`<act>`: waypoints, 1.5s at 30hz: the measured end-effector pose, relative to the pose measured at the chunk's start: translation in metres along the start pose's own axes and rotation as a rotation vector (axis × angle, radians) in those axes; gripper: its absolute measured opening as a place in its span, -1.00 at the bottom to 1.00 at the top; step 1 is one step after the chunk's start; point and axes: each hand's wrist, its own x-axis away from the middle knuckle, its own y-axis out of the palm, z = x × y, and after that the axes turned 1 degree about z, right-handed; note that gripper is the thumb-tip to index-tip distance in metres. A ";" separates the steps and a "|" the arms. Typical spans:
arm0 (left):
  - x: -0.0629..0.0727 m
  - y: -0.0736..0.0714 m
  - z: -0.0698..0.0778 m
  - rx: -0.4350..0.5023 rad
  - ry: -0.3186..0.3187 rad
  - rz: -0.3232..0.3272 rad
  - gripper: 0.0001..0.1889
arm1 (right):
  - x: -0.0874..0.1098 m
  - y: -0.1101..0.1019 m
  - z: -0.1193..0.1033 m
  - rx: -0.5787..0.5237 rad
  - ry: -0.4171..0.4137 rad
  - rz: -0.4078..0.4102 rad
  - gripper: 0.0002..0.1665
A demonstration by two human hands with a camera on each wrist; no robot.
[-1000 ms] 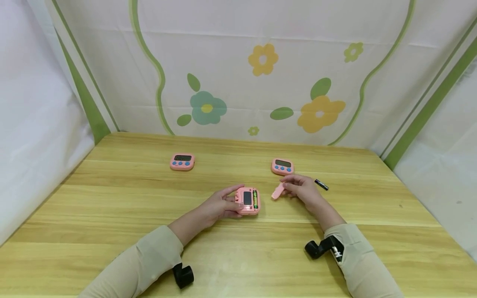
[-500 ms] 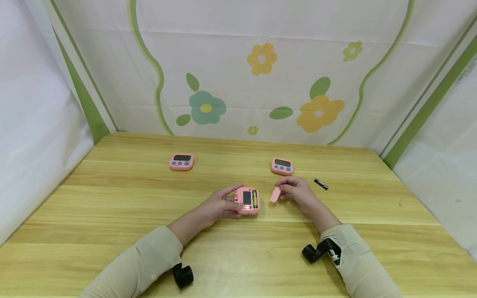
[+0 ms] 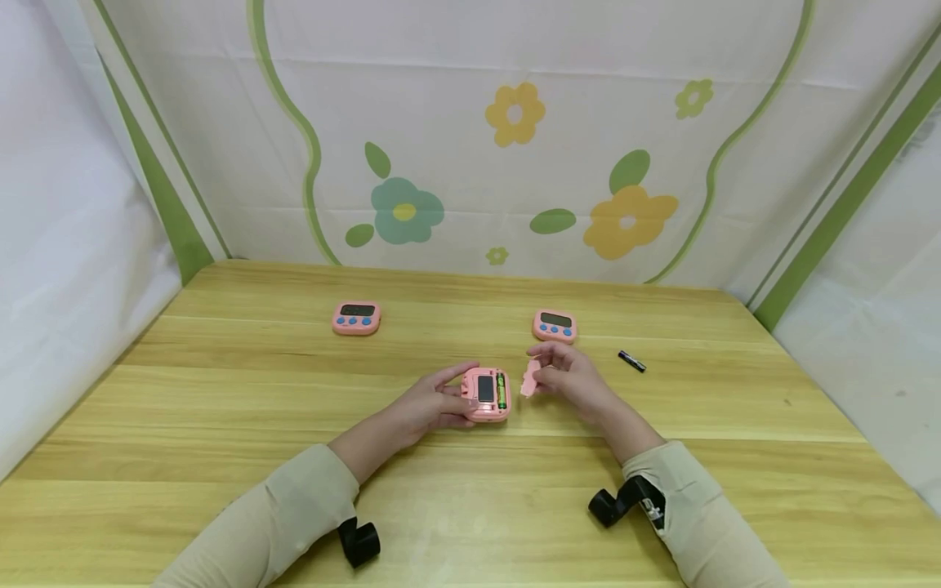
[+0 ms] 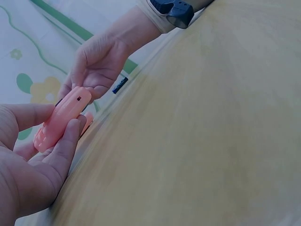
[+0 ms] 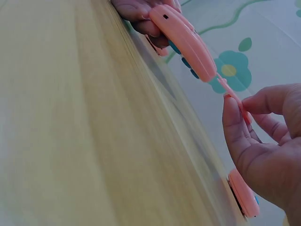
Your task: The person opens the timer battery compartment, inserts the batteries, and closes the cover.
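Note:
My left hand [image 3: 435, 400] grips a pink digital timer [image 3: 472, 408] by its left side, its back turned up. A green battery [image 3: 501, 391] sits in the open compartment along the timer's right side. Between thumb and fingers, my right hand [image 3: 573, 377] pinches a small pink battery cover [image 3: 529, 378], held just right of the timer with a narrow gap in the head view. From the right wrist view, the cover [image 5: 233, 95] appears edge-on near the timer's end [image 5: 188, 44]; whether they touch I cannot tell. The timer's blue buttons face down.
Two more pink timers lie face up farther back, one at left [image 3: 356, 318] and one just behind my right hand [image 3: 555, 326]. A dark battery [image 3: 631, 361] lies on the wooden table [image 3: 470, 506] to the right. A printed curtain [image 3: 456, 147] hangs behind.
My right hand has moved left with the battery cover, bringing it closer to the timer and turning it more upright. The left hand and its timer have stayed nearly still.

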 end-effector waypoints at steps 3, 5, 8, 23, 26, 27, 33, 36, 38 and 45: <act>0.000 0.000 0.000 -0.004 0.002 -0.006 -0.32 | 0.001 0.004 0.000 0.000 -0.021 -0.010 -0.57; 0.000 0.000 0.001 -0.001 -0.004 -0.006 -0.32 | 0.001 0.006 0.000 0.001 -0.024 -0.006 -0.59; 0.000 0.000 0.001 -0.003 -0.005 -0.010 -0.32 | 0.002 0.012 -0.001 0.010 -0.020 0.003 -0.64; 0.000 0.000 0.001 -0.001 -0.001 -0.030 -0.33 | 0.006 0.031 -0.003 0.090 -0.046 0.002 -0.68; 0.000 0.001 0.001 0.004 -0.010 -0.014 -0.33 | 0.006 0.032 -0.003 0.145 -0.036 0.007 -0.70; 0.000 0.001 0.002 0.004 -0.011 -0.011 -0.33 | 0.006 0.033 -0.003 0.169 -0.041 0.007 -0.70; 0.002 0.000 0.002 0.006 -0.005 -0.011 -0.33 | 0.005 0.034 -0.004 0.262 -0.107 -0.024 -0.71; 0.001 0.000 0.002 -0.001 -0.008 -0.012 -0.33 | 0.008 0.036 -0.010 0.271 -0.127 -0.035 -0.71; 0.001 0.000 0.002 -0.006 -0.010 -0.010 -0.33 | 0.009 0.036 -0.009 0.275 -0.145 -0.036 -0.71; 0.001 0.000 0.002 -0.012 -0.006 -0.004 -0.34 | 0.005 0.034 -0.001 0.215 -0.088 -0.041 -0.63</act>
